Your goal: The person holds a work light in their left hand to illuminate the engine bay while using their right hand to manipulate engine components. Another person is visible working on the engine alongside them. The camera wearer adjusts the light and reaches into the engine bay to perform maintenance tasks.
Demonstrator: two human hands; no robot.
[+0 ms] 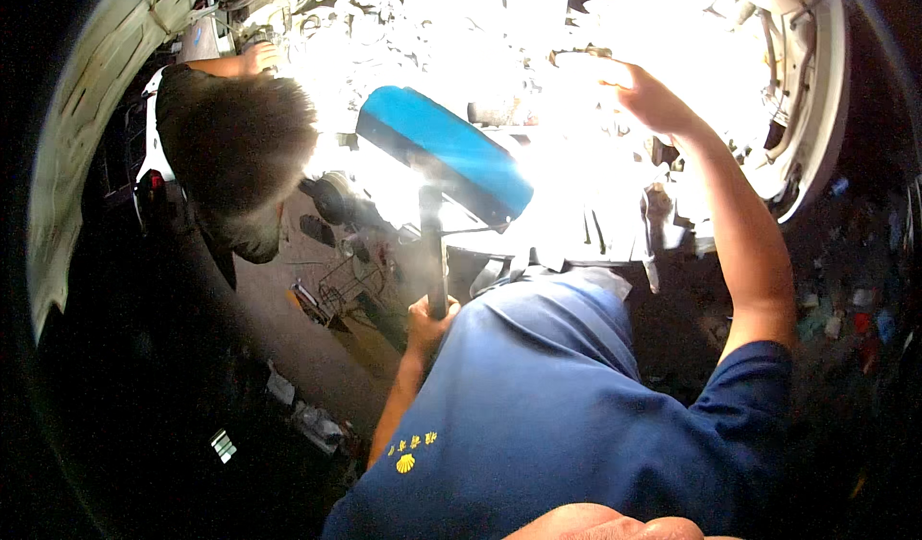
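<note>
My left hand [428, 325] is wrapped round the dark upright handle of a work light [447, 146] with a long blue housing. Its light falls on an engine bay [499, 16] and washes much of it out to white. My right hand [648, 98] reaches into the bay, fingers bent around a small dark, narrow piece [581, 54]. Glare hides the fingertips and what kind of piece it is.
At left another person leans in, dark-haired head [235, 141] low, with a hand [259, 58] on the bay's edge. A raised pale panel [101, 108] curves along the left. Wire racks and clutter [336, 285] lie on the floor below.
</note>
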